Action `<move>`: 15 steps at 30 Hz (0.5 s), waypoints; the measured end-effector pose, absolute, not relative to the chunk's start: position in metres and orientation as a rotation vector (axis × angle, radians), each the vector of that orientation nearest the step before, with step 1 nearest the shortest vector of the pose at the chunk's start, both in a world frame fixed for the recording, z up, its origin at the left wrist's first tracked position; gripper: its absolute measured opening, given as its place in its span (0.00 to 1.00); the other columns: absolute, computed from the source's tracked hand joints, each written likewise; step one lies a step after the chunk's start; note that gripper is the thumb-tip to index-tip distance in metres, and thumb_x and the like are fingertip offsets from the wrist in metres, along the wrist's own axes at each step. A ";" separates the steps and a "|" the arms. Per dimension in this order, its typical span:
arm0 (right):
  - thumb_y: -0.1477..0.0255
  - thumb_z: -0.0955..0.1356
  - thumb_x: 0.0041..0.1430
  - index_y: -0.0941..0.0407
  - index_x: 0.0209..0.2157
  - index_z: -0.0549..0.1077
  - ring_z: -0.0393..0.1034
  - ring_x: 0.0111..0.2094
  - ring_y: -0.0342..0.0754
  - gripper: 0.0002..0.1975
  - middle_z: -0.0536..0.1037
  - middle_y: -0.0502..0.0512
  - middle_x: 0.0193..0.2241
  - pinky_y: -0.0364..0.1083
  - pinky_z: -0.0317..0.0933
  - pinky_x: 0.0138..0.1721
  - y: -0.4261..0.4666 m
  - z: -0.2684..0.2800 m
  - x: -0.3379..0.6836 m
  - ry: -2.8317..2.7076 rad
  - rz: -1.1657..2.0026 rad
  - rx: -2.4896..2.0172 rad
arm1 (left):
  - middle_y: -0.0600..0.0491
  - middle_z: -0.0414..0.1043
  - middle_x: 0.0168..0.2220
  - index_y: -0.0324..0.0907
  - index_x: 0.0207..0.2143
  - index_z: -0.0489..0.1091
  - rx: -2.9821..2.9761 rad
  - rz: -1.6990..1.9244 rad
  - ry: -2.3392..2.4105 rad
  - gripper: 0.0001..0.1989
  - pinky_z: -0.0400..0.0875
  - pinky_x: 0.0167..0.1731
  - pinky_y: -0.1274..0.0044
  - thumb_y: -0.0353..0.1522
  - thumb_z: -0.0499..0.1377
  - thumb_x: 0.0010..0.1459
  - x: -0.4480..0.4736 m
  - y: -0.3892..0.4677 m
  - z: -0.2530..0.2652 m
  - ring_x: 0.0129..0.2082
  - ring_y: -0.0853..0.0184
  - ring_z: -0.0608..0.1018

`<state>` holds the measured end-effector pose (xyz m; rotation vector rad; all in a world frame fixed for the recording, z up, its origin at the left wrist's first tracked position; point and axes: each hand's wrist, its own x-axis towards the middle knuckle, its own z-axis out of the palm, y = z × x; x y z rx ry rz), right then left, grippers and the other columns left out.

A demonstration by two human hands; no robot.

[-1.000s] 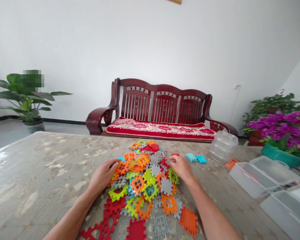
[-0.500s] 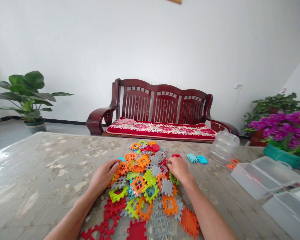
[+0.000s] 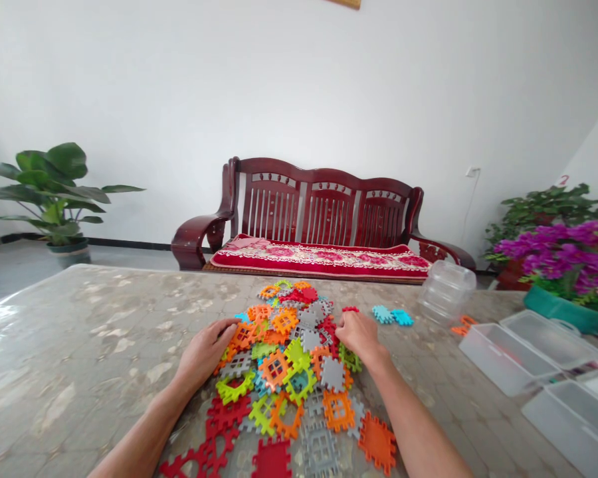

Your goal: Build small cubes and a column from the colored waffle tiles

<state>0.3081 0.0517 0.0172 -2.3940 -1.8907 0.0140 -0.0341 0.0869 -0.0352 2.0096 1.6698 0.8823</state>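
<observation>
Right hand [image 3: 357, 332] shifted slightly; left hand [image 3: 205, 346] beside toothed pieces [image 3: 298, 355].

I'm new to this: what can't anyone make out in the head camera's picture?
All in the head view:
Right hand: its own back hides whether it grips a piece.
Pile of toothed pieces: upper pieces cover much of those beneath.
Golden object: the top edge cuts it off, so what it is can't be told.
Nearest clear plastic box: the right edge cuts it off.
</observation>
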 end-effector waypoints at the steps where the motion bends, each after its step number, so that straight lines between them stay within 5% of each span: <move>1: 0.75 0.66 0.49 0.54 0.30 0.81 0.77 0.41 0.57 0.11 0.83 0.63 0.35 0.46 0.63 0.35 0.052 0.017 0.310 -1.882 0.005 -2.392 | 0.51 0.78 0.48 0.46 0.47 0.76 2.015 0.883 1.667 0.26 0.68 0.52 0.72 0.48 0.47 0.59 -0.034 0.087 -0.035 0.50 0.58 0.78; 9: 0.72 0.64 0.57 0.51 0.41 0.79 0.75 0.44 0.54 0.14 0.82 0.58 0.41 0.46 0.63 0.39 0.052 0.013 0.316 -1.841 -0.032 -2.342 | 0.51 0.78 0.48 0.46 0.47 0.76 2.009 0.867 1.677 0.26 0.68 0.51 0.72 0.48 0.46 0.59 -0.034 0.086 -0.035 0.50 0.58 0.78; 15: 0.78 0.63 0.56 0.53 0.47 0.76 0.74 0.48 0.53 0.19 0.80 0.59 0.44 0.45 0.62 0.42 0.052 0.010 0.310 -1.886 0.001 -2.348 | 0.51 0.78 0.49 0.46 0.48 0.76 2.009 0.861 1.682 0.26 0.68 0.52 0.72 0.47 0.46 0.59 -0.035 0.088 -0.037 0.50 0.58 0.77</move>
